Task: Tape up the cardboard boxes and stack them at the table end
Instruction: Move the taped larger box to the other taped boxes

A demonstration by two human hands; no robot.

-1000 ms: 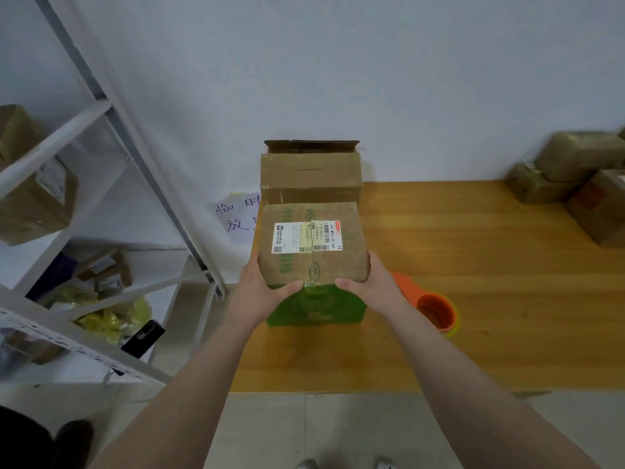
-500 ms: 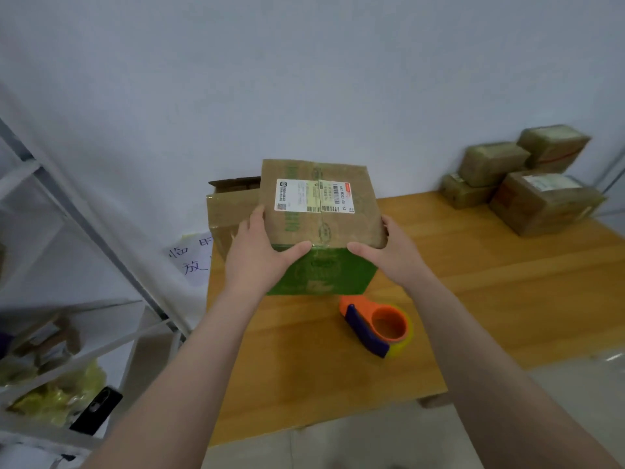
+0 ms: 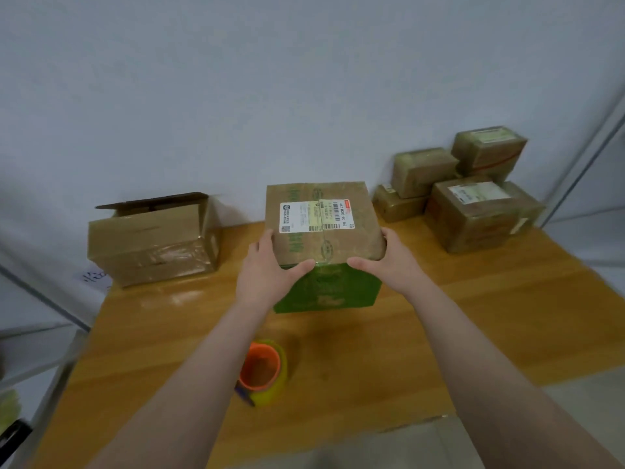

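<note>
I hold a cardboard box (image 3: 321, 228) with a white shipping label on top and a green front face, raised above the middle of the wooden table (image 3: 490, 316). My left hand (image 3: 267, 275) grips its left near corner and my right hand (image 3: 389, 265) grips its right near corner, thumbs over the top edge. A stack of taped boxes (image 3: 473, 201) stands at the table's far right end against the wall. An open brown box (image 3: 152, 238) with raised flaps sits at the far left. An orange tape dispenser (image 3: 262, 370) lies on the table between my forearms.
A white wall runs behind the table. Metal shelving (image 3: 40, 350) stands to the left, with a sheet of handwritten paper (image 3: 94, 277) beside it. A metal post (image 3: 588, 164) rises at the right edge. Grey floor shows at the bottom right.
The view has swung right and I have carried the labelled box rightward, away from the open box. The taped stack now lies closer, and the tape dispenser sits nearer to me.
</note>
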